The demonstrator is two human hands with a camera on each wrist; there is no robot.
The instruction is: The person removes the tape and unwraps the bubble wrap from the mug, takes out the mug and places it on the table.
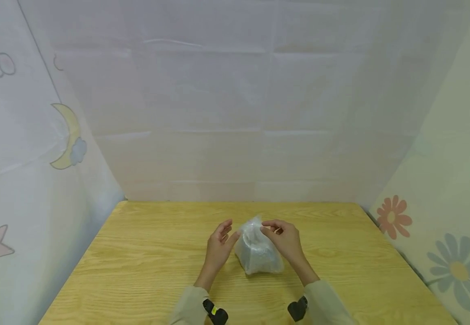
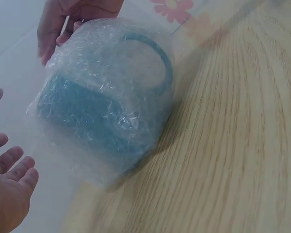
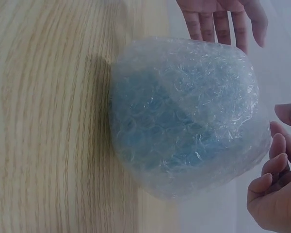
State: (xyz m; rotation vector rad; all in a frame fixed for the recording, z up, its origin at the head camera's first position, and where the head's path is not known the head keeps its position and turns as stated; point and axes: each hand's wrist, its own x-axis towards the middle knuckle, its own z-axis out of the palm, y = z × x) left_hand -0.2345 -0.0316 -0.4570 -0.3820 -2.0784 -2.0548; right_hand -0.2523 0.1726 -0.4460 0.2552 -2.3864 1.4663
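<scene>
A bubble-wrapped bundle [image 1: 258,255] stands on the table, its clear wrap gathered to a peak on top. Through the plastic in the left wrist view shows a blue, mug-like thing [image 2: 82,107] with a looped handle [image 2: 168,68]. My left hand [image 1: 218,246] is left of the bundle, fingers spread and loosely bent, apart from the wrap in the left wrist view. On the other side my right hand [image 1: 287,239] has its bent fingers and thumb at the bundle's upper edge. A gap shows between that thumb and forefinger [image 3: 277,128]; whether they touch the plastic is unclear.
The wood-grain table [image 1: 149,253] reaches back to a pale, creased sheet [image 1: 218,113]. Printed side sheets stand left and right, one with a moon [image 1: 70,131], the other with flowers [image 1: 393,216]. Dark wrist cameras [image 1: 297,309] sit at both sleeves.
</scene>
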